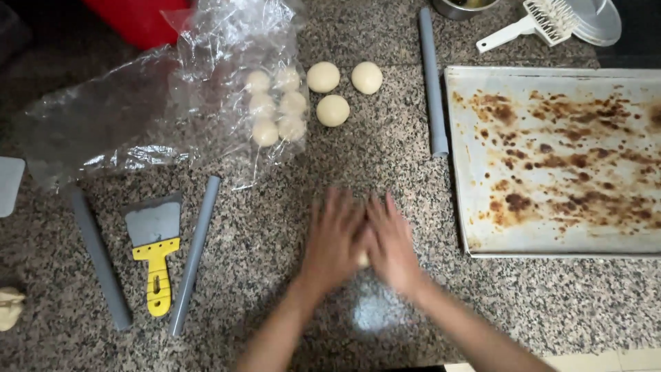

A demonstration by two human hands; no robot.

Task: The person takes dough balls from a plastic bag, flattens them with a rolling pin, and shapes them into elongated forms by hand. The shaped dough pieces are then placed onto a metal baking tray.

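Left hand (334,238) and right hand (394,242) pressed together, blurred, cupped around a small dough piece (363,260) on the granite counter (275,227) — only a sliver of it shows between the palms. Just right: stained baking tray (551,162). Behind: three dough balls (332,110), grey rod (432,83), more balls under plastic wrap (172,103). Left — yellow-handled scraper (155,244) between two grey rods (194,255).

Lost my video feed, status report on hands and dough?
Left hand and right hand cupped together around small pale dough piece. Speckled granite counter nearby bare.
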